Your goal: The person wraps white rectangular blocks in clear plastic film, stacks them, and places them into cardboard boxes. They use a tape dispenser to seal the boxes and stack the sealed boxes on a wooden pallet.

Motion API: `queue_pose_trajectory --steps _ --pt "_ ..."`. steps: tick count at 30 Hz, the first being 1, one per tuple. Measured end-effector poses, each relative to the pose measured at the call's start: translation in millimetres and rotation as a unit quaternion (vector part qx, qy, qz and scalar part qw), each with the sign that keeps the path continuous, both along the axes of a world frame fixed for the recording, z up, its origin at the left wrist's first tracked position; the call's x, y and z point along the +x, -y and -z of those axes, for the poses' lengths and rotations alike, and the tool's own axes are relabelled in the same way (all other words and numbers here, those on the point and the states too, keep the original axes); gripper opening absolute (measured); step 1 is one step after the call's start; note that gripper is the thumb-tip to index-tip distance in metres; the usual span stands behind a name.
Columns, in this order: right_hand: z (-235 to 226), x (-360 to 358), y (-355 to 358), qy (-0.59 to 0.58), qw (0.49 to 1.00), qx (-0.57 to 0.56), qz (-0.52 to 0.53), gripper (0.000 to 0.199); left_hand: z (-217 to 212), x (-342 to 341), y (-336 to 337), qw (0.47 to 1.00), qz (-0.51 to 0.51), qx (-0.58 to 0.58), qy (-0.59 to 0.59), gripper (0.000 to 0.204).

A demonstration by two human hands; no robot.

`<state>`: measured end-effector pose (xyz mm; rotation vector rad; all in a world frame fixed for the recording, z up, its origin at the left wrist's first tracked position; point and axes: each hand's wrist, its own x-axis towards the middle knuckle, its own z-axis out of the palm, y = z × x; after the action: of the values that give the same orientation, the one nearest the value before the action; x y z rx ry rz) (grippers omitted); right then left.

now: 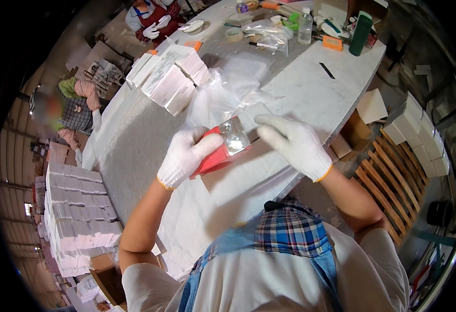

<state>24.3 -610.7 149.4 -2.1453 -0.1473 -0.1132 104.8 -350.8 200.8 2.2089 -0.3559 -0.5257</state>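
My left hand (185, 156), in a white knit glove, grips a red tape dispenser (218, 152) with a toothed metal blade, holding it just above the marble worktable (134, 140). My right hand (293, 143), also gloved, hovers beside the dispenser's blade end with fingers spread and thumb reaching toward the blade. Nothing shows inside that hand. Right behind both hands lie crumpled clear plastic bags (228, 91). A stack of white tiles (168, 78) sits further back on the table.
Bottles, a tape roll, an orange box and a green flask (360, 34) crowd the table's far end. Two other gloved people work at the left and top. White tile stacks (80, 218) stand at lower left, a wooden pallet (394, 177) with boxes at right.
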Motion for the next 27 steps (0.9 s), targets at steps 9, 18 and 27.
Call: queue_pose_trajectory --steps 9,18,27 --pt "-4 5 -39 -0.258 0.869 0.421 0.002 0.062 -6 -3 1 1.0 0.019 0.012 0.007 0.044" --pt "11 9 -36 -0.269 0.815 0.512 0.0 0.056 -4 1 -2 1.0 0.015 -0.008 -0.012 0.043" --pt "-1 16 -35 -0.316 0.793 0.52 0.014 0.054 -2 3 -1 1.0 0.015 0.003 -0.006 0.045"
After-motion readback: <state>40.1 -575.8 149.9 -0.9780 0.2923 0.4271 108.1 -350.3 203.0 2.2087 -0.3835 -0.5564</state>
